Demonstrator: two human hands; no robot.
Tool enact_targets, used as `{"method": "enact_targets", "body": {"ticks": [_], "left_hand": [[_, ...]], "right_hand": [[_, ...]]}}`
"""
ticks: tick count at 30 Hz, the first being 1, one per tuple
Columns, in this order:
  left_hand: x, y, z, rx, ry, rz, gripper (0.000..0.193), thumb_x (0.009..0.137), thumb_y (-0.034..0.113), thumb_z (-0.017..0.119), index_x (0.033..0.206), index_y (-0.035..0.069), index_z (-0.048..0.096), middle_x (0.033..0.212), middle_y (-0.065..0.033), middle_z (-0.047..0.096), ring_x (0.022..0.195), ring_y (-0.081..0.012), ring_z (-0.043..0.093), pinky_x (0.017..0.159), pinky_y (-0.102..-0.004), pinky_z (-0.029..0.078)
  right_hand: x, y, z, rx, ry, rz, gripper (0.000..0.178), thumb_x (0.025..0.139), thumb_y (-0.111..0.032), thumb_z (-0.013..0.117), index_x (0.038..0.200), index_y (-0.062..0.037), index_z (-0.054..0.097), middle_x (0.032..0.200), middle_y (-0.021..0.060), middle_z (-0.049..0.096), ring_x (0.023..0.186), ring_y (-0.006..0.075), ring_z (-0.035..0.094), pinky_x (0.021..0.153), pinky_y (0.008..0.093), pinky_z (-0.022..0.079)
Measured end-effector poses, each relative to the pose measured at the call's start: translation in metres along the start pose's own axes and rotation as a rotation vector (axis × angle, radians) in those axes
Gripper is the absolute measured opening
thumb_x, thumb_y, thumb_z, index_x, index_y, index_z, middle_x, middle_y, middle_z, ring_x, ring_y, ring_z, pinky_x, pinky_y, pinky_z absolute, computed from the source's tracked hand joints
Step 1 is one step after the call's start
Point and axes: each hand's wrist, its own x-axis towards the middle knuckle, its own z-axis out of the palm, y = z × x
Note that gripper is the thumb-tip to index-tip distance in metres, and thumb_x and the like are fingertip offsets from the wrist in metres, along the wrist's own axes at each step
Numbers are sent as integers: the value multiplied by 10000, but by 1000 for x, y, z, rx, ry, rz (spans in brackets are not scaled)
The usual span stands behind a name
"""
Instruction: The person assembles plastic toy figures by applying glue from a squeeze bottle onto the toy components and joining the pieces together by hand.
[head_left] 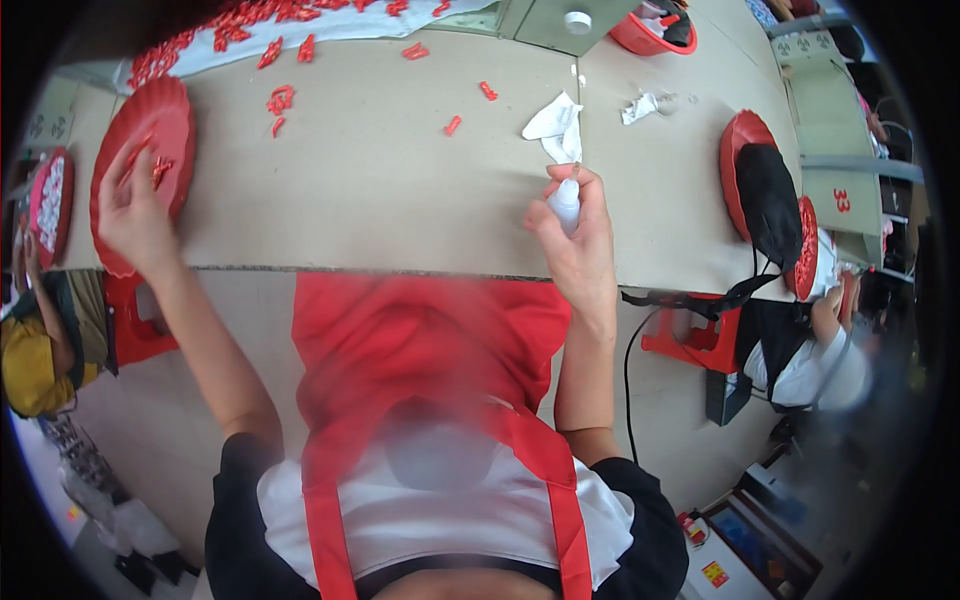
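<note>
1. Beige table [370,175] is filling most of the view, its near edge running just in front of the person's waist.
2. Red apron [430,335] is draping over the lap, below that edge.
3. White cloth [345,28] is covering the far left of the tabletop and bearing many small red pieces.
4. Red scalloped tray [160,100] is standing at the left, its long axis appearing to run from near to far.
5. Black bag [768,205] is lying across another red tray [733,165] at the far right.
6. Left hand [135,215] is reaching over the scalloped tray, fingers half curled and parted; whether the fingertips are gripping a piece I cannot tell.
7. Right hand [582,235] is curling around a small bottle, thumb on its left, fingers on its right.
8. White tissue [555,122] is lying crumpled just beyond the right hand.
9. White bottle [565,207] is sitting within the right hand's grip, well apart from the left; its nozzle is pointing away from the body, the long axis following suit, though its exact tilt is unclear.
10. Red pieces [160,172] are lying in the scalloped tray by the left fingers; one loose piece [453,125], between the hands and farther off, is slanting up toward the right.
</note>
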Motion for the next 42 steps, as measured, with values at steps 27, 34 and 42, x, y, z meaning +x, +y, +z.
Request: {"method": "enact_targets", "body": {"ticks": [27, 34, 42], "left_hand": [[-160, 138, 224, -611, -1213, -813, 233, 818, 184, 602, 942, -10, 636, 776, -45, 626, 635, -90, 515, 566, -250, 422], [-159, 155, 223, -624, -1393, -827, 236, 811, 179, 618, 914, -33, 619, 730, -15, 587, 620, -53, 475, 536, -185, 373], [-134, 151, 238, -674, -1264, -622, 117, 833, 120, 570, 882, 16, 594, 730, 16, 575, 653, -45, 507, 543, -188, 400]], "right_hand": [[-13, 4, -60, 447, 127, 39, 463, 810, 7, 539, 1244, -23, 382, 995, 96, 513, 832, 141, 554, 723, 289, 509], [-12, 4, -63, 465, 73, 28, 423, 803, 22, 538, 1208, 4, 419, 1059, 98, 506, 874, 145, 540, 718, 290, 513], [-26, 6, -70, 374, 61, 33, 479, 805, -39, 570, 1238, -3, 369, 896, 115, 528, 721, 175, 577, 679, 291, 513]]}}
